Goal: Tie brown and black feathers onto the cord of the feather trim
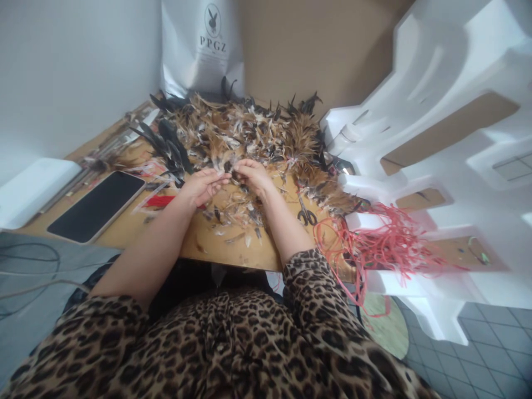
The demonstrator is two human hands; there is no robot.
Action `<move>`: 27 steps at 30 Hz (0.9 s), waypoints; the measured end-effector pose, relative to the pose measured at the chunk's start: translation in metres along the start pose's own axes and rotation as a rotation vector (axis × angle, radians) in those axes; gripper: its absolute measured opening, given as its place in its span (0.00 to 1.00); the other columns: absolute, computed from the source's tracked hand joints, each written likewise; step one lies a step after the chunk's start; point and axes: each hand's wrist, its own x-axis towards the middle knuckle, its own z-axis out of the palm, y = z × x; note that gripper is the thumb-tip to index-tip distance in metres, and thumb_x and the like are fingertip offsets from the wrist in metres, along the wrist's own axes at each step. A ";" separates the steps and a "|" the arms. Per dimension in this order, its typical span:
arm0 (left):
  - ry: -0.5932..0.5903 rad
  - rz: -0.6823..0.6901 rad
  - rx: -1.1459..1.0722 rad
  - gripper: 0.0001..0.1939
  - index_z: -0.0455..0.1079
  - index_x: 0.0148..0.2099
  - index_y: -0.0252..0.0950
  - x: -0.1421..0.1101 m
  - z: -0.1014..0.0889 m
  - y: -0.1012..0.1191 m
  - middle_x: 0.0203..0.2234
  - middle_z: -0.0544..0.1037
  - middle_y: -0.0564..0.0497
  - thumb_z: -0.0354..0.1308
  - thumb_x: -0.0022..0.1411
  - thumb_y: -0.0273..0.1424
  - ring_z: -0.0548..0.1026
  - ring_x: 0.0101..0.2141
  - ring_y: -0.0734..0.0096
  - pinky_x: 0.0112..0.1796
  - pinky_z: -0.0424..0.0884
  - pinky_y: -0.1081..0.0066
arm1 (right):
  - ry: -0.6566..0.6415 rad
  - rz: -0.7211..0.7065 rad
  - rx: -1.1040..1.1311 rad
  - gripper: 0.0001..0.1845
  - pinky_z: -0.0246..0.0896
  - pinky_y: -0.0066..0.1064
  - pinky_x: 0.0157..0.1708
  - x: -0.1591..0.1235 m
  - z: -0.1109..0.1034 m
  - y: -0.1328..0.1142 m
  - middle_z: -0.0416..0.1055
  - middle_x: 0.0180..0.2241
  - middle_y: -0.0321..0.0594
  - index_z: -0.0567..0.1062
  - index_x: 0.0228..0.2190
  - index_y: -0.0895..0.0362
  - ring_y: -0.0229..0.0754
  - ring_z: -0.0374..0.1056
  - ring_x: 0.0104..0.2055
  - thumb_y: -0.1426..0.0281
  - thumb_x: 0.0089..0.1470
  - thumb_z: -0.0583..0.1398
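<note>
Feathers in a small tuft between left hand and right hand, above the table and just in front of the larger feather heap. Left fingers pinching the tuft's near end; right fingers pinching close beside, at its dark spot. Black-handled scissors on the table near the right forearm, tangled red strands farther right, dark-screened phone left of the left forearm.
</note>
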 end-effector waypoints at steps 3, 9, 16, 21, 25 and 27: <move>-0.021 0.001 0.001 0.03 0.70 0.29 0.29 0.000 0.000 -0.001 0.29 0.80 0.44 0.60 0.53 0.18 0.77 0.25 0.76 0.20 0.67 0.85 | -0.004 0.012 -0.011 0.13 0.49 0.19 0.19 -0.002 0.004 0.000 0.65 0.17 0.27 0.70 0.26 0.58 0.28 0.59 0.19 0.68 0.36 0.67; 0.002 0.021 -0.016 0.02 0.71 0.30 0.28 0.002 -0.001 -0.001 0.29 0.80 0.44 0.61 0.53 0.19 0.78 0.26 0.77 0.21 0.67 0.86 | 0.005 0.025 0.052 0.13 0.52 0.19 0.21 -0.001 0.007 0.001 0.66 0.18 0.28 0.71 0.26 0.58 0.28 0.61 0.21 0.69 0.37 0.67; -0.006 0.009 -0.020 0.03 0.72 0.32 0.27 0.002 -0.002 -0.001 0.27 0.79 0.45 0.62 0.52 0.19 0.76 0.23 0.79 0.20 0.67 0.86 | -0.007 -0.003 0.025 0.15 0.53 0.19 0.21 0.000 0.013 0.010 0.70 0.21 0.30 0.72 0.26 0.60 0.28 0.63 0.22 0.68 0.35 0.69; -0.002 0.034 0.008 0.02 0.73 0.30 0.26 0.003 -0.002 -0.002 0.25 0.79 0.47 0.63 0.51 0.20 0.74 0.21 0.82 0.19 0.66 0.87 | -0.019 -0.037 -0.004 0.15 0.52 0.19 0.20 0.001 0.014 0.012 0.69 0.18 0.28 0.72 0.25 0.60 0.26 0.61 0.19 0.67 0.34 0.69; 0.000 0.048 0.040 0.02 0.73 0.29 0.27 0.003 -0.001 -0.003 0.23 0.78 0.47 0.63 0.50 0.20 0.74 0.20 0.82 0.19 0.66 0.87 | -0.008 -0.045 -0.021 0.14 0.52 0.19 0.20 0.002 0.013 0.013 0.69 0.18 0.28 0.73 0.26 0.60 0.26 0.60 0.19 0.67 0.35 0.68; -0.003 0.053 0.060 0.02 0.74 0.29 0.26 0.003 0.000 -0.004 0.22 0.78 0.47 0.64 0.50 0.21 0.74 0.20 0.82 0.20 0.67 0.86 | -0.006 -0.050 -0.027 0.14 0.53 0.19 0.21 0.002 0.013 0.014 0.69 0.19 0.28 0.73 0.26 0.60 0.26 0.60 0.19 0.67 0.35 0.68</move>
